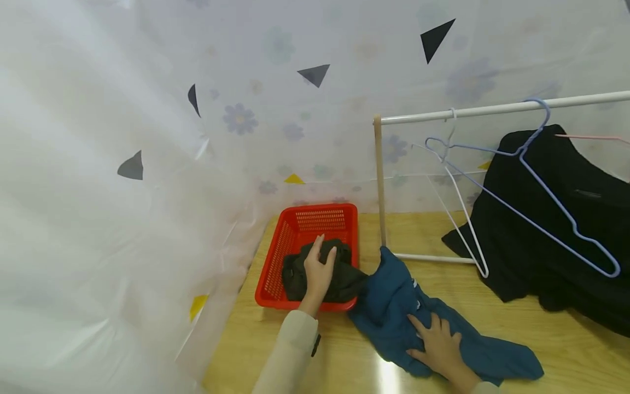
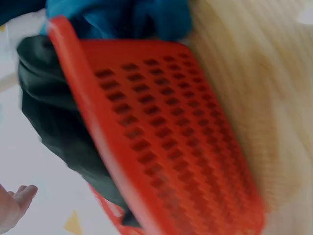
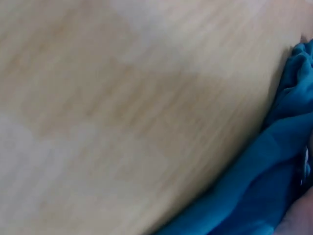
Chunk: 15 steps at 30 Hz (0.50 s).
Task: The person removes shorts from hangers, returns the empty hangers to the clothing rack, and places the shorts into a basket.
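Above the red basket (image 1: 319, 207), left hand (image 1: 319, 271) fingers spread, holding nothing. Dark garment (image 1: 344, 279) bunched in basket, one end over the rim toward blue garment (image 1: 386, 295). Right hand (image 1: 438, 345) rests on blue garment, fingers spread; grip can't be told. Wooden table (image 1: 344, 350) underneath; black garment (image 1: 536, 268) at right, by white rack (image 1: 482, 113).
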Each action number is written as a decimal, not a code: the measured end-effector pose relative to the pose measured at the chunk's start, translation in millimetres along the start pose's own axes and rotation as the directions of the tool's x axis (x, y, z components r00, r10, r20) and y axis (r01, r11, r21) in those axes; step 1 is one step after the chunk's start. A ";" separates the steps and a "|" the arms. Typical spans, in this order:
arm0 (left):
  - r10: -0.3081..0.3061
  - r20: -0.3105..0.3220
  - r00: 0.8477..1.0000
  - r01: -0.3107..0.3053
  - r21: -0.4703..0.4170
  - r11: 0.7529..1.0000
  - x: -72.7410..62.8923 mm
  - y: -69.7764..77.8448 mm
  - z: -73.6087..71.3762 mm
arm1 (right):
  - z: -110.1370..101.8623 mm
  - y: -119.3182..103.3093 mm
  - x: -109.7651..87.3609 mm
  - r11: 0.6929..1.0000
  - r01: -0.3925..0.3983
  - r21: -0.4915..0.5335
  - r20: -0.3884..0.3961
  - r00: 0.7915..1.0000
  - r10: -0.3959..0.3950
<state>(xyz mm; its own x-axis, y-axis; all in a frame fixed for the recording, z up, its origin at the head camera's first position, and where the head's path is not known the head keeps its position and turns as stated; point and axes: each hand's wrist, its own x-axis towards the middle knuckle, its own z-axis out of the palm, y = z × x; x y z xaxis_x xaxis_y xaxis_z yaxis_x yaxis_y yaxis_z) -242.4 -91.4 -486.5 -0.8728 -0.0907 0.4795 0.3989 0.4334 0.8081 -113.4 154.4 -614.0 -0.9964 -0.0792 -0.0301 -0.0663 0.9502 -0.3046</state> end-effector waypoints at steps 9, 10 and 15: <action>-0.042 -0.064 0.997 0.051 0.133 0.990 1.4 -32.4 -48.7 | -11.5 -0.5 10.3 0.999 -0.038 0.032 0.032 0.999 0.037; -0.053 -0.072 0.996 0.063 0.147 0.987 1.2 -36.4 -55.2 | -12.3 -0.8 10.5 0.998 -0.046 0.035 0.029 0.999 0.045; -0.095 -0.096 0.991 0.119 0.286 0.951 -2.9 -57.5 -87.6 | -17.1 -3.6 9.7 0.996 -0.072 0.046 0.011 0.997 0.072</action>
<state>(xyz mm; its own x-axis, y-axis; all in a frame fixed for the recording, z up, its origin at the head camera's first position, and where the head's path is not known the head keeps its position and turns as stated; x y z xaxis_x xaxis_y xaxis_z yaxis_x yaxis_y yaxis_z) -238.2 -194.6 -504.3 -0.8758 -0.2175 0.4310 0.1948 0.6575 0.7278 -123.7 155.4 -597.0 -0.9980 -0.0141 -0.0624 0.0083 0.9386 -0.3450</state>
